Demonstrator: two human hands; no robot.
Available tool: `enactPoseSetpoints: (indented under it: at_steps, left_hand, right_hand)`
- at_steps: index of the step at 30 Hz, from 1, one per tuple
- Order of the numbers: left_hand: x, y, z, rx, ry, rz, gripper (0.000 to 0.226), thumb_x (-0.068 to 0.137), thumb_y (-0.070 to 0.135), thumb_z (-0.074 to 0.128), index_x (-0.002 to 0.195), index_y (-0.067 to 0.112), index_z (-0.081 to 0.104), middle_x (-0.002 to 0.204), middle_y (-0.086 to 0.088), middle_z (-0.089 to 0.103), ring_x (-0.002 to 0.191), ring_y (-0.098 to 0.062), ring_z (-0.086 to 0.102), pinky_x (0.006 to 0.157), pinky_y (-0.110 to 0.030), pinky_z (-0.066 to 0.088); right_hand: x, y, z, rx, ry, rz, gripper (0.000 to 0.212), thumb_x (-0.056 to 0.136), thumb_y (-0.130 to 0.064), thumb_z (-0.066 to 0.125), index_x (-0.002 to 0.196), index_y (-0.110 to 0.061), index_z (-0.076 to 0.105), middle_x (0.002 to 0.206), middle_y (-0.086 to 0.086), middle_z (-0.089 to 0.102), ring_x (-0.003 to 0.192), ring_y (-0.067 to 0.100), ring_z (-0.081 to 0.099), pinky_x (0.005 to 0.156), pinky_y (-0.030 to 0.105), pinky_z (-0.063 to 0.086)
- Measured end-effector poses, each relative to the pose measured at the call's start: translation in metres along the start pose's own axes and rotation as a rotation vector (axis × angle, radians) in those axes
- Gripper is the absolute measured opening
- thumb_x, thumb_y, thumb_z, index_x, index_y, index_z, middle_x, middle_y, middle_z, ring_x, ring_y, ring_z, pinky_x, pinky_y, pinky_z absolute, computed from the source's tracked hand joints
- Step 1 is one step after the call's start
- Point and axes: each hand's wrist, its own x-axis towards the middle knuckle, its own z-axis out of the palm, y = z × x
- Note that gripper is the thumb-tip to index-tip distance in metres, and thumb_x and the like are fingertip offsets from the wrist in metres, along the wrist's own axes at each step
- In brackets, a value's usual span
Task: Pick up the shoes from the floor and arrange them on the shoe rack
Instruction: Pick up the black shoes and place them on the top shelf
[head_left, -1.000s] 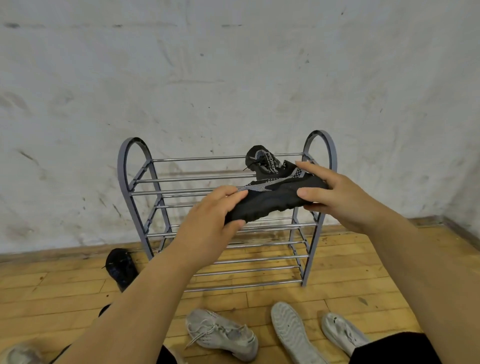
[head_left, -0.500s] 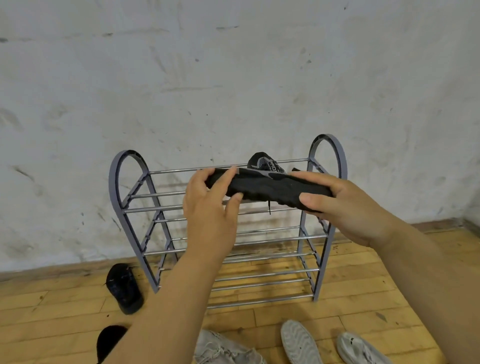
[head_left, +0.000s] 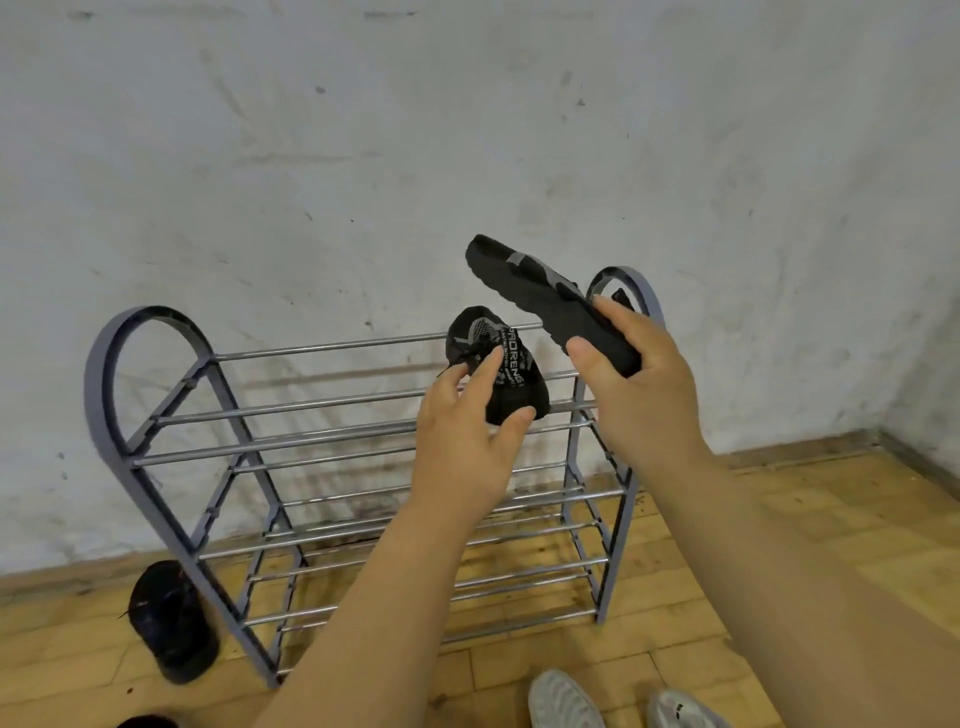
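The right hand (head_left: 641, 395) grips a black shoe (head_left: 550, 304) by one end — tilted above the shoe rack (head_left: 171, 415). The left hand (head_left: 467, 441) clasps a second black shoe (head_left: 511, 374) on the top tier.

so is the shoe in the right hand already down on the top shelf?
No, the right hand holds the black shoe tilted in the air above the shoe rack, clear of the top bars.

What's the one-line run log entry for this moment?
right hand: holds black shoe above rack | left hand: on second black shoe, top shelf | floor: more shoes
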Motion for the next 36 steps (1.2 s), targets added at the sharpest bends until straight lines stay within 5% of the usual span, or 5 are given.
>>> enactPoseSetpoints:
  at_steps: [8, 14, 20, 30, 36]
  left_hand:
    - [0.011, -0.015, 0.009, 0.14, -0.066, -0.016, 0.058, 0.1, 0.049, 0.055, 0.154, 0.044, 0.036, 0.161, 0.008, 0.025, 0.141, -0.022, 0.036, 0.118, -0.047, 0.035]
    - [0.011, -0.024, 0.007, 0.211, -0.052, 0.016, 0.058, 0.102, 0.046, 0.053, 0.156, 0.043, 0.033, 0.162, 0.009, 0.025, 0.141, -0.019, 0.039, 0.118, -0.043, 0.035]
    - [0.01, -0.025, 0.009, 0.244, -0.037, 0.036, 0.057, 0.102, 0.046, 0.052, 0.156, 0.042, 0.034, 0.161, 0.01, 0.025, 0.137, -0.019, 0.043, 0.116, -0.042, 0.035]
    - [0.008, -0.02, 0.009, 0.211, -0.032, 0.018, 0.055, 0.102, 0.044, 0.052, 0.155, 0.042, 0.036, 0.163, 0.009, 0.027, 0.141, -0.018, 0.04, 0.118, -0.043, 0.034]
    - [0.008, -0.025, 0.01, 0.171, -0.032, 0.008, 0.055, 0.1, 0.046, 0.054, 0.153, 0.047, 0.037, 0.154, 0.005, 0.04, 0.134, -0.021, 0.045, 0.112, -0.048, 0.042]
  right_hand:
    - [0.022, 0.051, 0.013, -0.198, 0.049, 0.047, 0.049, 0.095, -0.039, 0.068, 0.142, -0.034, 0.055, 0.131, -0.014, 0.049, 0.104, -0.007, 0.05, 0.083, -0.004, 0.036]
    - [0.023, 0.068, 0.026, -0.455, -0.133, 0.042, 0.047, 0.1, -0.035, 0.048, 0.146, -0.032, 0.052, 0.153, 0.0, 0.043, 0.14, 0.023, 0.037, 0.118, 0.05, 0.034]
    - [0.024, 0.068, 0.007, -0.527, -0.318, 0.011, 0.055, 0.095, -0.025, 0.053, 0.148, -0.036, 0.045, 0.148, -0.005, 0.042, 0.134, 0.021, 0.041, 0.111, 0.046, 0.042]
    - [0.017, 0.068, 0.005, -0.735, -0.121, -0.132, 0.046, 0.094, -0.025, 0.065, 0.14, -0.024, 0.058, 0.132, 0.002, 0.061, 0.12, 0.03, 0.052, 0.098, 0.043, 0.049]
    - [0.019, 0.064, -0.006, -0.879, -0.042, -0.025, 0.065, 0.086, -0.049, 0.071, 0.145, -0.032, 0.051, 0.161, 0.008, 0.031, 0.144, 0.043, 0.025, 0.113, 0.056, 0.032]
